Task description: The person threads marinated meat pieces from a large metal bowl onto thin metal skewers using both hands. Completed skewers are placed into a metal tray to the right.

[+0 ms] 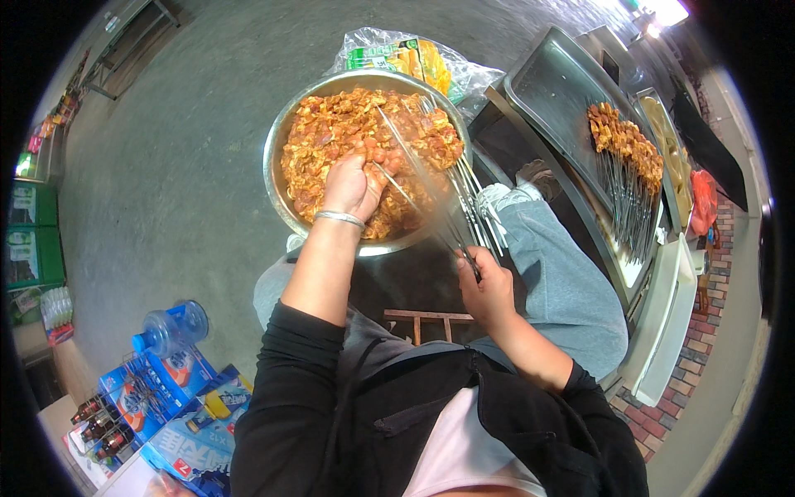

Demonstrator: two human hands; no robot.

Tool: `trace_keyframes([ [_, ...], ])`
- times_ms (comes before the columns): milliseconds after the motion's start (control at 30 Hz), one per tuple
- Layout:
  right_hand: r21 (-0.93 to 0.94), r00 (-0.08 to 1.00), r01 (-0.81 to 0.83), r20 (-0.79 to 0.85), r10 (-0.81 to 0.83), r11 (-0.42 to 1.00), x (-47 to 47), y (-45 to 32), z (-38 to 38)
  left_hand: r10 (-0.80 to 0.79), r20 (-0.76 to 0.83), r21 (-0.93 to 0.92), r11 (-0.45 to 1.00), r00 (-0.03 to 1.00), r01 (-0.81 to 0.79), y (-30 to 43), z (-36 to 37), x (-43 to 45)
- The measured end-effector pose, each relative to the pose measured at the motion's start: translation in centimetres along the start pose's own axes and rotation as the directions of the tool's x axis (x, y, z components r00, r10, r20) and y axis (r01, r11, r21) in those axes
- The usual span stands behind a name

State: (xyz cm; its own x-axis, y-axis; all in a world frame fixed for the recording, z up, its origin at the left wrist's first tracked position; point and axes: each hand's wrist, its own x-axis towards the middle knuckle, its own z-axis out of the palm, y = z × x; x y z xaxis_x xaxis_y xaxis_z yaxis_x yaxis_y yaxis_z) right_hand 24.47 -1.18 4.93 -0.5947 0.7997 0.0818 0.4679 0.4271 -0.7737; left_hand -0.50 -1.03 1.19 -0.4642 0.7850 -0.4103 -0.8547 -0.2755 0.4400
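A round steel basin (273,152) full of marinated meat pieces (335,118) stands before me, between my knees. My left hand (360,180), with a bangle at the wrist, is palm up over the meat, fingers curled; a bare metal skewer's tip is at its fingers, and whether they grip meat or the skewer is unclear. My right hand (487,282) is closed on the handle ends of metal skewers (425,180), blurred by motion and pointing up and left over the basin. Several more skewers (475,199) lean on the basin's right rim, their upper ends in the meat.
At right, a metal tray (553,87) holds a row of loaded meat skewers (627,146). Beside it stand a long white plastic container (667,329) and a red plastic bag (703,202). A plastic bag (459,68) lies behind the basin. Boxes (192,441) and a water jug (168,329) stand lower left.
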Motion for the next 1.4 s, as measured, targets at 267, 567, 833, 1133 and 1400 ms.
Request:
trace_keyframes([
  [267,0.011,1.0,-0.016,-0.019,0.016,1.0,0.0,-0.4,0.7,0.028,-0.012,0.076,0.997,1.0,-0.027,-0.7,0.5,-0.3],
  [567,0.058,0.996,-0.088,-0.017,0.089,0.994,0.4,-1.0,1.8,0.015,0.013,0.117,0.993,1.0,-0.017,-1.9,-0.2,0.0],
  [833,0.077,0.987,-0.157,0.039,0.154,0.985,0.6,-1.2,1.1,0.039,0.046,0.024,0.999,0.998,-0.04,0.4,0.5,0.4],
  [1133,0.075,0.978,-0.21,0.034,0.208,0.975,0.5,-1.2,0.6,0.05,0.068,0.048,0.997,0.996,-0.053,-0.2,0.3,0.0],
  [1400,0.071,0.995,-0.083,-0.041,0.086,0.994,0.8,-1.2,2.1,0.069,0.098,0.037,0.997,0.993,-0.073,-1.5,-0.4,0.4],
])
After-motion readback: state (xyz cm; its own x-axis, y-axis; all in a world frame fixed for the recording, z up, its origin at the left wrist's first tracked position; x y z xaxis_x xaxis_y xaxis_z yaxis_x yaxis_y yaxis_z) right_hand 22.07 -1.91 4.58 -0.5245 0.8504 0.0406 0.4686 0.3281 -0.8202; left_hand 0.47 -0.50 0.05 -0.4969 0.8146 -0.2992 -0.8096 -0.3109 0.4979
